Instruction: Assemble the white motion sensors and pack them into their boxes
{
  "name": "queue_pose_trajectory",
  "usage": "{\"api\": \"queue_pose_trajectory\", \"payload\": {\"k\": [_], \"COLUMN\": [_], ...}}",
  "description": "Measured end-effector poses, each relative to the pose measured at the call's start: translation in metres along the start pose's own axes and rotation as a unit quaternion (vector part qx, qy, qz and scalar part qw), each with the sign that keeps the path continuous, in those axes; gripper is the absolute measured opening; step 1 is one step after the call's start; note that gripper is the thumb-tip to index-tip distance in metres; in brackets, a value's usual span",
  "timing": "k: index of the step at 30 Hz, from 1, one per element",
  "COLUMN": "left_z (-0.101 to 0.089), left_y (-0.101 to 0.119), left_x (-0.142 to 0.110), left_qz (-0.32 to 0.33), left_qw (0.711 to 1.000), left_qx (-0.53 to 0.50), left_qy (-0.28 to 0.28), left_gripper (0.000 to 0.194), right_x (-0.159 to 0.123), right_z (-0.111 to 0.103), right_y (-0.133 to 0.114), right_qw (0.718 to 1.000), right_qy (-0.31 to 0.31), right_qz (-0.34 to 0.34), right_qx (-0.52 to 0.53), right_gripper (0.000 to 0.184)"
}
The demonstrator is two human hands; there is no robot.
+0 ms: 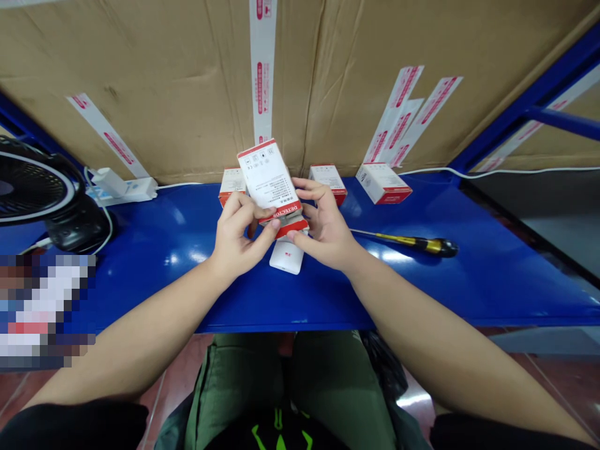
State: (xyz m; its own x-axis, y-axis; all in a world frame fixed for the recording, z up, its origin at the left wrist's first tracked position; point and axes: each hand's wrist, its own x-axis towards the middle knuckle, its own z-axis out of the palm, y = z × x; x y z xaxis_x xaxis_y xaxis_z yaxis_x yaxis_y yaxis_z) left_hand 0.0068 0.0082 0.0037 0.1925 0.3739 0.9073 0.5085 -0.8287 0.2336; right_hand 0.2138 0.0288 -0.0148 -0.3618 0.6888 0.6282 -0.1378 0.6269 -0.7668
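Between my two hands is a white and red detector box (269,178), tilted, its near end flap lifted. My left hand (241,237) is closed on the box's left side, with thumb and fingers at the flap edge. My right hand (325,225) grips the right side, its thumb on the red flap and its fingers behind the box. Just below the box, a white rounded device (287,257) with a small red mark lies on the blue table (187,294); its upper part is hidden by the flap and fingers.
Similar boxes stand along the back: one at left (232,181), one behind my right hand (330,178), one farther right (383,183). A yellow and black screwdriver (417,242) lies at right. A black fan (70,219) and white power strip (135,189) occupy the left, before a cardboard wall (178,75).
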Motion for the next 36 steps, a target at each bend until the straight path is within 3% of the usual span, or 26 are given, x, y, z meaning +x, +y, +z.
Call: {"api": "queue_pose_trajectory", "payload": {"k": [5, 13, 22, 32, 36], "left_z": [0.003, 0.002, -0.001, -0.004, -0.003], "left_y": [-0.002, -0.004, 0.0, 0.005, 0.009], "left_x": [0.0, -0.002, 0.0, 0.002, 0.002], "left_qz": [-0.036, -0.079, -0.067, -0.012, -0.016], "left_qw": [0.999, 0.995, 0.997, 0.999, 0.999], "left_qx": [-0.028, -0.053, -0.042, -0.033, -0.005], "left_qy": [0.014, -0.004, -0.018, -0.032, -0.033], "left_gripper": [0.017, 0.01, 0.018, 0.009, 0.013], "right_x": [-0.002, 0.0, 0.003, 0.003, 0.003], "right_z": [0.004, 0.002, 0.006, 0.011, 0.01], "right_y": [0.005, 0.006, 0.004, 0.003, 0.002], "right_qw": [1.0, 1.0, 0.999, 0.995, 0.995], "right_qy": [-0.005, 0.009, 0.036, 0.077, 0.079], "right_qz": [-0.015, -0.017, -0.002, -0.041, -0.025], "right_qx": [-0.021, -0.02, -0.024, -0.049, -0.051], "right_gripper": [0.062, 0.06, 0.057, 0.047, 0.049]}}
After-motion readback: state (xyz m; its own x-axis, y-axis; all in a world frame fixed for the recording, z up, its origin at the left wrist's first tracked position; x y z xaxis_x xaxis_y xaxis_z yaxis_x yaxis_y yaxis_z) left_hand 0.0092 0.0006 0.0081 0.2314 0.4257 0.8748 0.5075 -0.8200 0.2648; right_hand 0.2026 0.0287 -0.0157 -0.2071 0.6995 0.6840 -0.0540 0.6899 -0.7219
